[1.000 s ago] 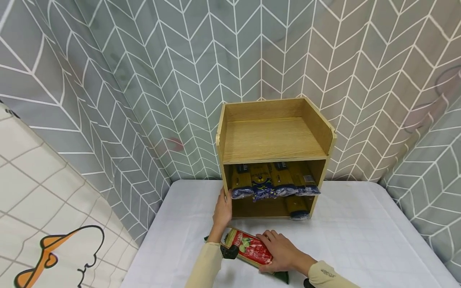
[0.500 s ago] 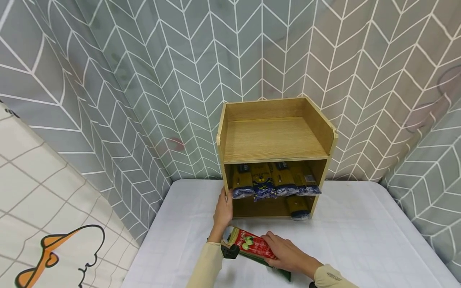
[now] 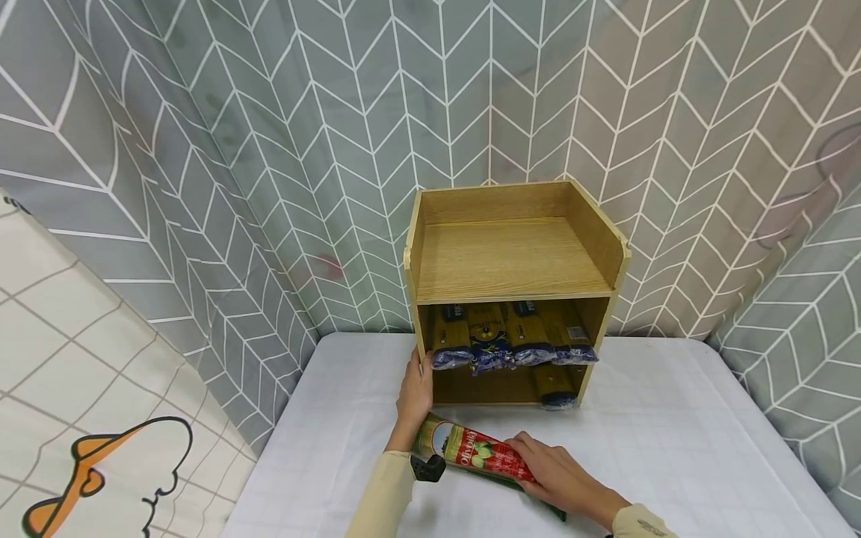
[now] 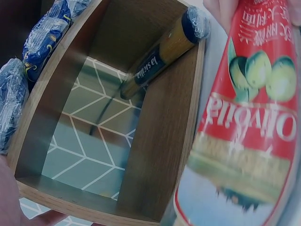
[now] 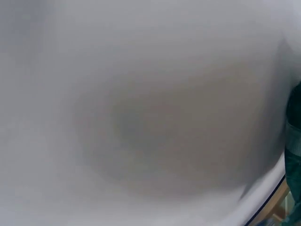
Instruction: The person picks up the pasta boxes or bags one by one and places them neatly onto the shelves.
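My left hand (image 3: pixel 415 392) grips the left side panel of a small wooden shelf (image 3: pixel 514 258), thumb by the front edge. My right hand (image 3: pixel 561 477) holds a red and green spaghetti packet (image 3: pixel 494 454) labelled Olivoilà around its right part. The packet slants in front of the shelf, its left end partly behind my left wrist. In the left wrist view the packet (image 4: pixel 249 117) passes close beside the lower compartment. The right wrist view is mostly blurred white cloth, with the packet's dark green end (image 5: pixel 294 141) at the right edge.
Several blue-and-gold pasta packets (image 3: pixel 494 347) lie side by side in the middle compartment, ends jutting out. One more pasta packet (image 3: pixel 555 387) lies at the lower compartment's right side. The top tray (image 3: pixel 511 258) has raised walls. Patterned curtain (image 3: pixel 363 149) hangs behind the white-covered table (image 3: pixel 673 441).
My right hand has moved to the right with the spaghetti packet, which has turned in the grip and shows more of its left end. My left hand stays on the shelf.
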The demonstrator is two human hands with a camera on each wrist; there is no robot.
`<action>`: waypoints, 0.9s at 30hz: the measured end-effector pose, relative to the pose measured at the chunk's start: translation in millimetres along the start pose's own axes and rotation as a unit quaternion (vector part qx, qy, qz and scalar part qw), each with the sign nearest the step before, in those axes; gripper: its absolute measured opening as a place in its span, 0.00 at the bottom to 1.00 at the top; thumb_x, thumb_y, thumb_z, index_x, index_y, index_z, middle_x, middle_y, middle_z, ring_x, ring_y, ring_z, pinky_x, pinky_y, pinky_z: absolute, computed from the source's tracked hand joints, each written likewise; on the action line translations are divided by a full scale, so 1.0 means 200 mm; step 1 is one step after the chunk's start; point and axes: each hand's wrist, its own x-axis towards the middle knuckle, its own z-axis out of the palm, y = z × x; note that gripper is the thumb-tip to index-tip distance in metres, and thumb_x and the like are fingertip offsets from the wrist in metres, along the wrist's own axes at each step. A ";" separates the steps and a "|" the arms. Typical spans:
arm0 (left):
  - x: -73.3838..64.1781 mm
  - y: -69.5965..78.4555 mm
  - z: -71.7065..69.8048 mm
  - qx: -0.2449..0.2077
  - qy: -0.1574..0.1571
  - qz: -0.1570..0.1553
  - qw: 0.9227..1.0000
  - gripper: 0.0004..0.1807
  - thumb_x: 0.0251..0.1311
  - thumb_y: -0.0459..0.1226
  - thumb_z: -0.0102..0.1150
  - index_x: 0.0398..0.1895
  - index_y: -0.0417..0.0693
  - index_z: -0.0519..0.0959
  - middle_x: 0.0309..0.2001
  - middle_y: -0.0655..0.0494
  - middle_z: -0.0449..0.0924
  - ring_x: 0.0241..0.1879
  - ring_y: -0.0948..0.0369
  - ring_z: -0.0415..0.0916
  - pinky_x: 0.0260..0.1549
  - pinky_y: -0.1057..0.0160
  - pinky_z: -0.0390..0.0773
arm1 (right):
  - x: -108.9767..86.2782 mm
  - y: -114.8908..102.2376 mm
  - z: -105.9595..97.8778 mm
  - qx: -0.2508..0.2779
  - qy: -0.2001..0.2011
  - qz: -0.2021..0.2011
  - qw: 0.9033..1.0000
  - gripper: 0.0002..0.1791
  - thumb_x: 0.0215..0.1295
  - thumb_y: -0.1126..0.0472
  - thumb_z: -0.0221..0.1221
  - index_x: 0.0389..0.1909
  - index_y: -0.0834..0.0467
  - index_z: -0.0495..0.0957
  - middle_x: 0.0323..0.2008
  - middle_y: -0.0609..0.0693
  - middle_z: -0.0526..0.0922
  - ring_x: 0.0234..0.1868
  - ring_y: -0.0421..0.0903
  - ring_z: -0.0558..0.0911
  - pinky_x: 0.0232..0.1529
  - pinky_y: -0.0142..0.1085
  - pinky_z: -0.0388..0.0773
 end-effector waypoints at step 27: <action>0.01 -0.03 0.01 0.010 -0.005 -0.020 1.000 0.33 0.81 0.57 0.33 0.79 0.50 0.61 0.68 0.35 0.73 0.66 0.33 0.73 0.58 0.27 0.73 | -0.09 0.15 0.05 -0.046 0.175 0.157 0.971 0.35 0.59 0.52 0.73 0.67 0.52 0.73 0.52 0.48 0.79 0.44 0.43 0.85 0.32 0.38 0.82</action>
